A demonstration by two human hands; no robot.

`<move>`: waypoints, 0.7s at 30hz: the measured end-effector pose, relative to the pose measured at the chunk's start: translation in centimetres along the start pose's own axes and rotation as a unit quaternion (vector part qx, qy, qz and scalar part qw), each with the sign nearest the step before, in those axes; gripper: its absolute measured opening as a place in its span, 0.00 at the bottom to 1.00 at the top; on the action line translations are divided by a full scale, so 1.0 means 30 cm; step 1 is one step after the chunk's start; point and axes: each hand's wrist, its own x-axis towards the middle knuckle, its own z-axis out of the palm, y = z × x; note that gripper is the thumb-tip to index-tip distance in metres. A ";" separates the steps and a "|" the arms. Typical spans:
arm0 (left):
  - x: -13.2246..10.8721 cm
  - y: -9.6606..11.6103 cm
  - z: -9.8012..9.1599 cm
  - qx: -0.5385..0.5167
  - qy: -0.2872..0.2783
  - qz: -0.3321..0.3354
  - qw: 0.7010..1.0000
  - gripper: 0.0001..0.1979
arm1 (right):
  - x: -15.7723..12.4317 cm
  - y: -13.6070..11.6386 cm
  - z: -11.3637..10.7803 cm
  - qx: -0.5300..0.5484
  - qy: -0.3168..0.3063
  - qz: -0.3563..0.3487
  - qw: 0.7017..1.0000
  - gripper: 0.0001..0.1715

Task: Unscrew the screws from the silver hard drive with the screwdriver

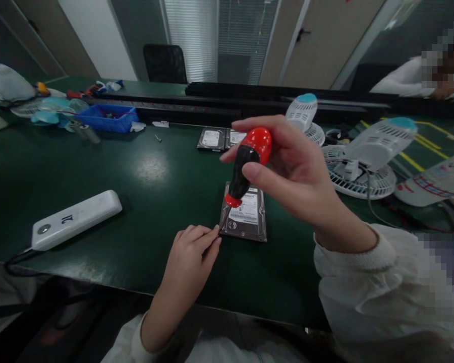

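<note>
A hard drive (pixel 245 222) with a white label lies flat on the green table. My right hand (pixel 291 171) grips a screwdriver (pixel 240 171) by its black and red handle, thumb on one side and fingers round the top. The tool leans, and its thin shaft runs down to the drive's near left corner. At that corner my left hand (pixel 192 252) is closed, thumb and forefinger pinched beside the screwdriver's tip. What sits between those fingertips is hidden.
Two more hard drives (pixel 212 138) lie behind. White fans (pixel 371 151) with cables stand on the right. A white power bank-like device (pixel 77 220) marked 21 lies left, a blue bin (pixel 109 118) farther back. A screw-like piece (pixel 158 138) lies near it. Another person (pixel 404 78) sits across at right.
</note>
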 end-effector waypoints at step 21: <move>0.002 -0.002 -0.002 -0.007 0.007 -0.007 1.000 0.12 | 0.009 -0.004 -0.007 0.035 0.059 -0.051 0.996 0.19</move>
